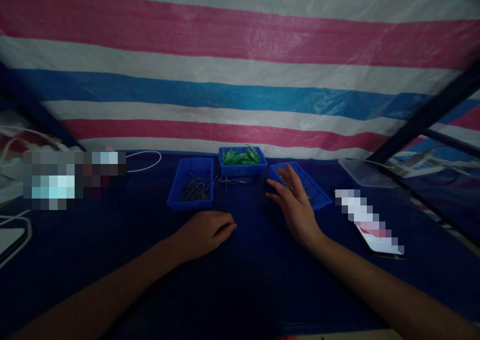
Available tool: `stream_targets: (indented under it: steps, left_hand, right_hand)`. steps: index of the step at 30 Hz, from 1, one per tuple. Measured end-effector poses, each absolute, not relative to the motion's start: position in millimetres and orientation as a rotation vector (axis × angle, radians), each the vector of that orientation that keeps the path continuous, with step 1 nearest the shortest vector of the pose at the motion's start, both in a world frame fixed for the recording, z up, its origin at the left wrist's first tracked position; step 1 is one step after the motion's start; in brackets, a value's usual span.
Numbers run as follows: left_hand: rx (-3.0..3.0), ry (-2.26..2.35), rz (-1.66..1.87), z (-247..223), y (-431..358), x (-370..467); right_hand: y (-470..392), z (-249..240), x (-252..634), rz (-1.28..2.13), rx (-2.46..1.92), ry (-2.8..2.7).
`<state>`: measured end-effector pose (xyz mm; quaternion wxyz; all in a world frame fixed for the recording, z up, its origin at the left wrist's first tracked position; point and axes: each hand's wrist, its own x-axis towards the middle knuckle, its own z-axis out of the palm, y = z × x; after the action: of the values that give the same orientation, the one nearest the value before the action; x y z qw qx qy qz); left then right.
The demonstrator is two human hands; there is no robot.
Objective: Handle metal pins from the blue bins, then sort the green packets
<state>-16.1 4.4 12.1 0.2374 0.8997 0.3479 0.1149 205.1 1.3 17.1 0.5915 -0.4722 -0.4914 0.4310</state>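
The left hand (pixel 210 230), fingers curled close together, is just nearer than the blue plastic box of thin dark metal sticks (pixel 192 184). The right hand (pixel 296 205), fingers spread, is over the right blue plastic tray (pixel 318 194).

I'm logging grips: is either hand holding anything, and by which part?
The right hand, fingers spread by the right bin, shows nothing held. The left hand is loosely curled; whether it hides something small cannot be told.
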Motion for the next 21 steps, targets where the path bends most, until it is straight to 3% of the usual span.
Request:
stream_targets:
  steps: [6, 12, 21]
  left_hand:
    - [2.563, 0.972, 0.301, 8.6, 4.9, -16.5]
    - [2.657, 0.959, 0.261, 7.6, 4.1, -14.5]
    - [2.872, 0.902, 0.177, 6.7, -0.8, -19.0]
  right_hand:
    - [-4.3, 4.3, 198.2, 1.068, -1.102, -1.64]
    - [-5.3, 1.4, 202.4, 0.494, -1.071, -2.434]
    - [-5.2, 1.3, 202.5, 0.336, -1.064, -2.522]
